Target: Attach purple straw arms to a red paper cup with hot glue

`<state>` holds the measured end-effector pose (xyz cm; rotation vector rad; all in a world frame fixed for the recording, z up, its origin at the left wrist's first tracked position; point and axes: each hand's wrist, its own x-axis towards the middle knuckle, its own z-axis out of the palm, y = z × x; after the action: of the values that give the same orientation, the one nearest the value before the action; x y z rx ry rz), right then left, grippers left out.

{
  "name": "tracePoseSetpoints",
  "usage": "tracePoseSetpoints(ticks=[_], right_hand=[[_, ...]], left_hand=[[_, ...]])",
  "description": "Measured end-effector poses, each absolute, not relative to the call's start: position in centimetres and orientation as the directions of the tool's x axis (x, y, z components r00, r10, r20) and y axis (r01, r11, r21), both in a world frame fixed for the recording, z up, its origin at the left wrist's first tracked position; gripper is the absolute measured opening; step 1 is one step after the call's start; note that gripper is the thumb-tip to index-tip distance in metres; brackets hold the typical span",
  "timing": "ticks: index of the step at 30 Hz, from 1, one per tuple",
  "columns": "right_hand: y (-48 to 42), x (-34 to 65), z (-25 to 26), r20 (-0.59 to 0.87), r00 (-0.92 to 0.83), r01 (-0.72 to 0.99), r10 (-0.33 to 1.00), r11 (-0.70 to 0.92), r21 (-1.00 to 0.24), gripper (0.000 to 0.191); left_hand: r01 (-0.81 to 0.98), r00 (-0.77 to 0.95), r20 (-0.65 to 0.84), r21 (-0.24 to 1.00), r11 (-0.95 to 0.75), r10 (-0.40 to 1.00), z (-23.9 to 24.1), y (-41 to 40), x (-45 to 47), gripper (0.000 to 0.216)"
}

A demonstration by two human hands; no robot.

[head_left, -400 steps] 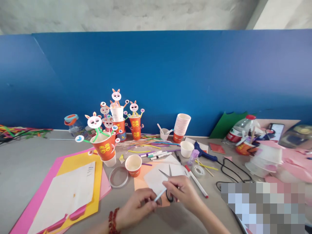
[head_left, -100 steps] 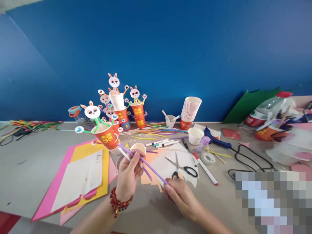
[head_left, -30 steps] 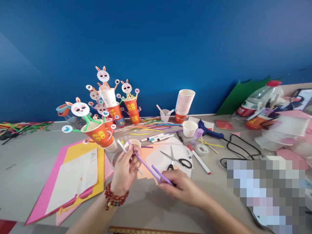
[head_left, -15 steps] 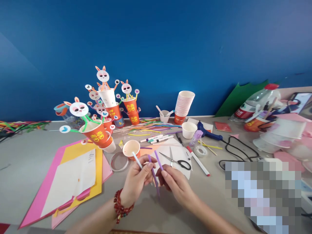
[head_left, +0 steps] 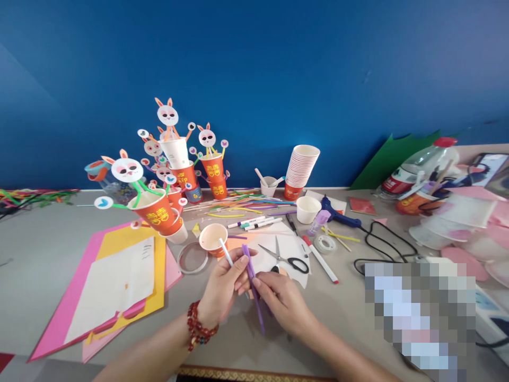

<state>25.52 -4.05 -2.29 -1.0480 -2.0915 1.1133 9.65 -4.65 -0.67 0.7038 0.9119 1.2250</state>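
My left hand (head_left: 222,284) is closed, pinching purple pipe cleaners (head_left: 259,314) near their upper end. A slim white stick (head_left: 226,251) also juts up from between its thumb and fingers. My right hand (head_left: 285,301) is closed on the purple pipe cleaners a little lower, where they lie side by side. Just beyond my left hand stands an orange paper cup (head_left: 213,240), its mouth facing up. Scissors with black handles (head_left: 296,263) lie spread on white paper (head_left: 258,260) past my right hand.
Rabbit-faced paper cups (head_left: 153,215) stand at the back left. Coloured paper sheets (head_left: 113,286) lie on the left. Further back are a cup stack (head_left: 302,164), loose pipe cleaners (head_left: 226,214), markers (head_left: 262,224), a blue glue gun (head_left: 338,216) with its cord, and a tape roll (head_left: 193,259).
My right hand has moved left and slightly down, bringing its purple pipe cleaner against the one in my left hand. The view has shifted slightly.
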Motion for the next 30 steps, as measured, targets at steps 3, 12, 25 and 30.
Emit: tracePoseSetpoints(ticks=[3,12,25,30], right_hand=[[-4.02,25.48,-2.4,0.098,-0.549,0.386,0.83,0.356,-0.851,0.048],[-3.97,25.53,-2.51,0.078,-0.555,0.397,0.828,0.346,-0.85,0.048],[-4.09,25.28,-2.6,0.095,-0.595,0.344,0.798,0.359,-0.868,0.039],[-4.15,25.33,-2.95,0.108,-0.595,0.334,0.797,0.367,-0.868,0.038]], left_hand=[[-0.448,0.095,-0.21,0.864,0.231,0.973,-0.74,-4.64,9.72,0.034],[-0.434,0.106,-0.211,0.869,0.236,0.972,-1.05,-4.53,9.68,0.033],[-0.462,0.069,-0.21,0.86,0.218,0.975,-0.66,-4.31,9.54,0.034],[-0.464,0.066,-0.202,0.861,0.209,0.977,-0.85,-4.33,9.51,0.033]])
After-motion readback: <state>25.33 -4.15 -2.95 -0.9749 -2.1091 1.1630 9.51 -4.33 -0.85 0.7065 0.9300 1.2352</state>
